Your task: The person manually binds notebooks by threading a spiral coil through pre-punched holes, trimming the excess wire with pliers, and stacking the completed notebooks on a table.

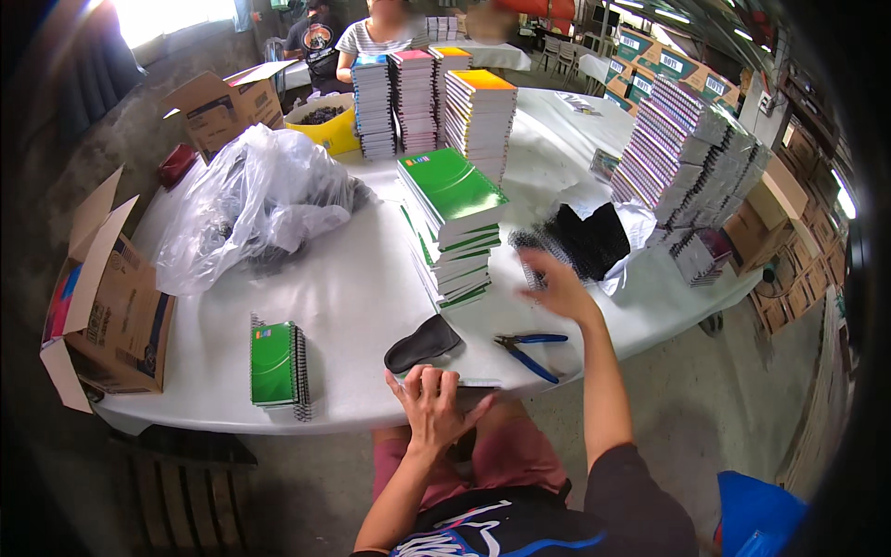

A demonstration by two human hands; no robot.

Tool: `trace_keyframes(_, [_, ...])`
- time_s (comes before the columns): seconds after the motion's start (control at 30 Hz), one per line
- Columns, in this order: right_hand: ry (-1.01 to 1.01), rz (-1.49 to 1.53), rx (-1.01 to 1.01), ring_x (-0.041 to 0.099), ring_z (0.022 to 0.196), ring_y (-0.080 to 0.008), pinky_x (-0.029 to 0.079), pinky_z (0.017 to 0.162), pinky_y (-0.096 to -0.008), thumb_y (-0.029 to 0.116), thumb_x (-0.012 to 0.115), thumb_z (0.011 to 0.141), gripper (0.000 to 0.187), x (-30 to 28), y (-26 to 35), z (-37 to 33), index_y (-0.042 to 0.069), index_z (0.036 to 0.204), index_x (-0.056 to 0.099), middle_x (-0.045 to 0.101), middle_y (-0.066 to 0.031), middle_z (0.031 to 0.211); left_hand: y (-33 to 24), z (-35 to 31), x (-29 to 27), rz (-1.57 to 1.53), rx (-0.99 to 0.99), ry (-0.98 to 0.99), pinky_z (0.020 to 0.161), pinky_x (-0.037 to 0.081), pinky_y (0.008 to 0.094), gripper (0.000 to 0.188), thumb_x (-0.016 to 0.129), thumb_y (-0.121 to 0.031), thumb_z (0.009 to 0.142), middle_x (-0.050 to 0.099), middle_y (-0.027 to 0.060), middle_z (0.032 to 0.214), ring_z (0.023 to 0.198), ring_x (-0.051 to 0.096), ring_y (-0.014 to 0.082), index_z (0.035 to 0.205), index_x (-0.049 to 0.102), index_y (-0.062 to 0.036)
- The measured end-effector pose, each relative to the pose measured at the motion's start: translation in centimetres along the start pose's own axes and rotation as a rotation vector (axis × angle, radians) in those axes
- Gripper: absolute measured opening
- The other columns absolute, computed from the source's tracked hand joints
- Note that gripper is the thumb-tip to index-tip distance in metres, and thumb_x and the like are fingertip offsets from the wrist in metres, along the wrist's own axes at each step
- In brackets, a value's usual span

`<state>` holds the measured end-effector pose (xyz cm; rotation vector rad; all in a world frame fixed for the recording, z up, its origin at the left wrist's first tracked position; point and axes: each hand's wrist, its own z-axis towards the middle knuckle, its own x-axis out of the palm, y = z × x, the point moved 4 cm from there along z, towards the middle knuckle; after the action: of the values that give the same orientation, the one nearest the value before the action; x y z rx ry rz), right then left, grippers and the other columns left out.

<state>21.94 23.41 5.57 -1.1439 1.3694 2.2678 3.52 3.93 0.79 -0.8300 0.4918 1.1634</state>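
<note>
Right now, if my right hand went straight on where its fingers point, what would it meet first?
Probably the black coils by your right hand; whether they already touch is unclear.

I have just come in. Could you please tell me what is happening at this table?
A person sits at a white table. The left hand is on a thin, partly hidden item at the near edge, beside a dark curved piece. The right hand is by the black coils; its grip is unclear. Blue-handled pliers lie nearby. A green stack stands ahead, and spiral-bound green notebooks lie to the left.
</note>
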Motion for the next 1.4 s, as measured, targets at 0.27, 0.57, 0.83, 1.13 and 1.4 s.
trace_keyframes(0.27, [-0.066,-0.775,0.352,0.056,0.106,-0.0329,0.047,0.086,-0.0451,0.018,0.06,0.082,0.039,1.6,-8.8,6.7,0.004,0.117,0.051,0.055,-0.0167,0.116,-1.1,2.5,0.9,0.007,-0.041,-0.261,0.095,0.018,0.0638,0.066,0.078,-0.06,0.049,0.046,0.007,0.099,0.118,0.038,0.0341,0.077,0.049,-0.0074])
trace_keyframes(0.57, [-0.114,-0.999,-0.001,0.055,0.096,-0.0233,0.04,0.086,-0.0452,0.008,0.045,0.087,0.057,-2.4,-3.5,6.1,0.012,0.142,0.03,0.053,-0.0069,0.101,-0.3,1.7,0.2,0.072,-0.071,-0.25,0.084,0.027,0.0487,0.055,0.079,-0.054,0.048,0.049,0.0035,0.092,0.097,0.045,0.0266,0.073,0.052,-0.0138])
trace_keyframes(0.83, [0.111,0.28,-0.042,0.056,0.068,-0.0227,0.045,0.065,-0.0296,0.013,0.059,0.087,0.018,-0.3,6.7,-4.7,0.008,0.103,0.067,0.061,-0.0131,0.081,0.6,1.4,0.6,0.026,-0.109,-0.273,0.085,0.025,0.0538,0.047,0.074,-0.053,0.055,0.048,0.0,0.09,0.096,0.043,0.0234,0.072,0.052,-0.0146])
trace_keyframes(1.13, [-0.084,0.282,-0.087,0.061,0.08,-0.0238,0.047,0.071,-0.0309,0.001,0.068,0.075,0.017,3.3,8.1,-8.8,0.005,0.092,0.067,0.062,-0.0102,0.085,0.3,1.6,1.4,0.031,-0.114,-0.333,0.085,0.026,0.0512,0.055,0.074,-0.056,0.051,0.043,0.0024,0.088,0.094,0.04,0.024,0.08,0.049,-0.0165])
trace_keyframes(1.4, [0.295,0.533,0.097,0.056,0.067,-0.0165,0.046,0.063,-0.0286,0.005,0.062,0.084,0.019,4.8,6.5,-8.9,0.005,0.103,0.063,0.058,-0.0079,0.076,0.6,1.5,1.6,0.066,-0.114,-0.286,0.085,0.025,0.0522,0.058,0.073,-0.062,0.054,0.043,0.0013,0.087,0.093,0.04,0.0224,0.081,0.05,-0.0162])
